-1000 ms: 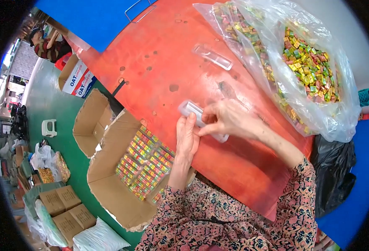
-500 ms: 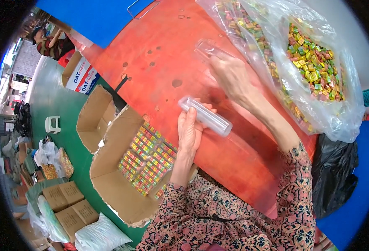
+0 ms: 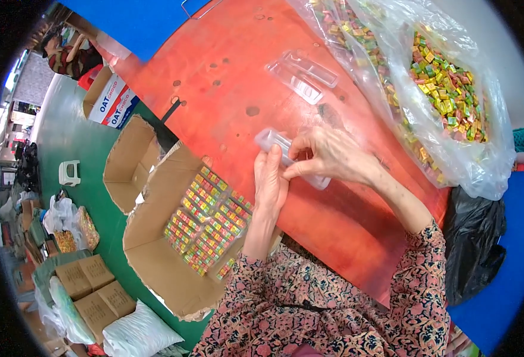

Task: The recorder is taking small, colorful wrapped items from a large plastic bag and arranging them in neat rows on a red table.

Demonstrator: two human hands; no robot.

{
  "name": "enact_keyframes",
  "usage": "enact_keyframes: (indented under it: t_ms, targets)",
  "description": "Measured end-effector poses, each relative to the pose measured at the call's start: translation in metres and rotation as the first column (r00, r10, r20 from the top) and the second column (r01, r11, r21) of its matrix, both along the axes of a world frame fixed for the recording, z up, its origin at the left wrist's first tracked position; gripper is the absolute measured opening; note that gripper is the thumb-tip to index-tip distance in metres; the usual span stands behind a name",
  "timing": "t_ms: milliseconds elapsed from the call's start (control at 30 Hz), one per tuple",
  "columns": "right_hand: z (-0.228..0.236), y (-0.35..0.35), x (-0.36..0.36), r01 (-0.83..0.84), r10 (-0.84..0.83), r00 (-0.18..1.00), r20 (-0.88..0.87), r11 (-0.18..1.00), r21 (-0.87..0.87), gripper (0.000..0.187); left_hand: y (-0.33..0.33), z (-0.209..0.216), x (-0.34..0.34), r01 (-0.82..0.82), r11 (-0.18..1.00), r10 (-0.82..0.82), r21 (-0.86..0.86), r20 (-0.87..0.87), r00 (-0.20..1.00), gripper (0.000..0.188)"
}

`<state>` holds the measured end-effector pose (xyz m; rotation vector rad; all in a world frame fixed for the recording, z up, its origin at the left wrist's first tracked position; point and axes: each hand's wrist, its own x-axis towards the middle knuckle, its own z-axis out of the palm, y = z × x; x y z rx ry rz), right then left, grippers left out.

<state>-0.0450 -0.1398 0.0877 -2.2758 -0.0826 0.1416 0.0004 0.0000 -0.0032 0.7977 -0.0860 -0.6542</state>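
while the left hand [image 3: 271, 178] grips a clear plastic case [image 3: 289, 156], the right hand [image 3: 327, 156] pinches it too.

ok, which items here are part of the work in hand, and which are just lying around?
In hand:
- clear plastic tray, held by left hand and right hand
- spare clear trays
- clear bag of coloured candies
- open cardboard box of packed candy trays

Lying about:
- empty cardboard box
- white stool
- black bag
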Motion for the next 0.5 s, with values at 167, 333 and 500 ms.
enact_keyframes:
  t_ms: [167, 333, 500]
  targets:
    - [-0.008, 0.0, 0.001, 0.108, -0.024, 0.97, -0.244, 0.935, 0.338, 0.015, 0.004, -0.001, -0.001, 0.084, 0.992, -0.086, -0.095, -0.012, 0.996, 0.044]
    - [-0.008, -0.007, 0.005, 0.149, -0.134, 0.988, -0.077, 0.963, 0.225, 0.014, 0.001, 0.003, -0.002, 0.025, 0.993, -0.029, -0.116, -0.036, 0.999, 0.044]
    - [-0.033, -0.013, 0.055, 0.436, -0.156, 0.732, 0.663, 0.855, -0.281, 0.016, 0.001, 0.003, -0.004, 0.034, 0.996, -0.033, -0.082, 0.011, 0.999, 0.045]
